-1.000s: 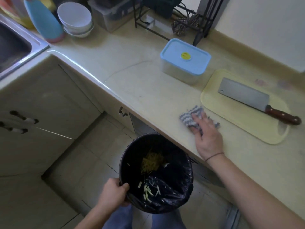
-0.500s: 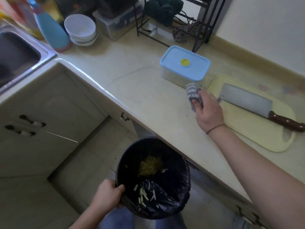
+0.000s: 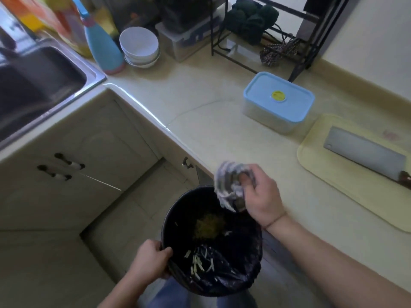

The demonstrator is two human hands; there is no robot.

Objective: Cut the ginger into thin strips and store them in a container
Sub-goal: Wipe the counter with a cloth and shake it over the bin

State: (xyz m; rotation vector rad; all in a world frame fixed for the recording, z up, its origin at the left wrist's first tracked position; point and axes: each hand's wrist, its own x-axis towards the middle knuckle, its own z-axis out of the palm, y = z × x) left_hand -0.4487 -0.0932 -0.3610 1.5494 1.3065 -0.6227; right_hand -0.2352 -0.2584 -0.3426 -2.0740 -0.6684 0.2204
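The right hand (image 3: 259, 194) has carried the bunched cloth (image 3: 229, 187) from the container (image 3: 278, 103) at one o'clock back over the bin (image 3: 211, 241); the left hand (image 3: 151, 261) grips its rim. Lidded container suggests ginger stored; cleanup remains, with strips (image 3: 200, 262) in the bin.

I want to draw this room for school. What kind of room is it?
It looks like a home kitchen. There is a metal sink set into the counter, stacked white bowls, and a cleaver lying on a cutting board.
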